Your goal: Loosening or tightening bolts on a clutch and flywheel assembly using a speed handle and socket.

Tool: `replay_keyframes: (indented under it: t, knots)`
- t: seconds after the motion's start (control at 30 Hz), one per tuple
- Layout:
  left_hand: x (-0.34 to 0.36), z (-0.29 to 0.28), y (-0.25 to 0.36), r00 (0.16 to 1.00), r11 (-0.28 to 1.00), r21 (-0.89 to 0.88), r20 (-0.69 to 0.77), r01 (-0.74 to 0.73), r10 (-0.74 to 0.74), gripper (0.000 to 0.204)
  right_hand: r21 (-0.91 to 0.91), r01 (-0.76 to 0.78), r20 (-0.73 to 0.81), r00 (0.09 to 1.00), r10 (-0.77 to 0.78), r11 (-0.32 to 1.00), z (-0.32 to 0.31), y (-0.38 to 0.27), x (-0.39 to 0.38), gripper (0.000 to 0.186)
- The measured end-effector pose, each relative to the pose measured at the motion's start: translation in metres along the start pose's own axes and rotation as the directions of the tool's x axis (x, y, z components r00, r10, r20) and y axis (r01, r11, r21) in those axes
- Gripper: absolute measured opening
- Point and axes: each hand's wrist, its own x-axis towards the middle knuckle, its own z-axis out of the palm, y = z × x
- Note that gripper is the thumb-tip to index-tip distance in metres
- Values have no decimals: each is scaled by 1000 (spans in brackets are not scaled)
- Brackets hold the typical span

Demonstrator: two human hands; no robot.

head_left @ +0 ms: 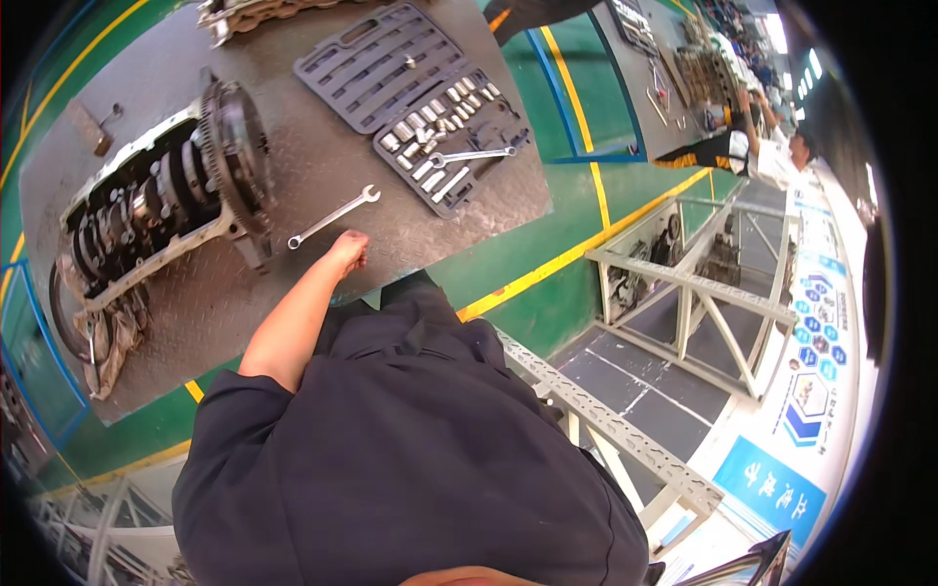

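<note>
My left hand (pixel 350 252) is closed in a loose fist at the near edge of the metal-topped table (pixel 430 239), and nothing shows in its fingers. Just beyond it lies a combination wrench (pixel 334 217), not touched by the hand. To the left, an engine block (pixel 147 205) rests with its crankshaft exposed and a toothed flywheel (pixel 234 146) at its right end. An opened grey socket set case (pixel 381 63) lies at the back right with several sockets in it, and a second wrench (pixel 474 155) lies across them. My right hand is out of view.
A crumpled cloth (pixel 117 342) hangs by the table's left front corner. Another engine part (pixel 283 12) sits at the far edge. On the right stand a metal frame (pixel 694 283) and, farther off, a person in white (pixel 777 156) at another workbench.
</note>
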Motion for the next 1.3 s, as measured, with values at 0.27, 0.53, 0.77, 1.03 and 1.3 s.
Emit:
replay_keyframes:
  t: [0.27, 0.53, 0.77, 1.03, 1.3]
  knots:
    - [51, 137, 129, 686, 492, 721, -33, -488, 727, 29, 97, -84, 94, 993, 75, 992, -48, 26, 62, 54]
    - [81, 200, 204, 440, 455, 890, -417, 20, 796, 63, 108, -152, 187, 974, 130, 982, -129, 3, 126, 54]
    - [92, 174, 225, 649, 60, 996, -85, 60, 756, 28, 76, -245, 211, 951, 225, 967, -155, -31, 131, 49]
    - [87, 171, 228, 758, 187, 975, -211, 119, 617, 29, -39, -19, 226, 974, 28, 999, -151, -71, 130, 50]
    - [61, 140, 188, 182, 177, 810, -89, -559, 979, 27, 417, -279, 400, 911, 102, 865, -139, -97, 115, 53]
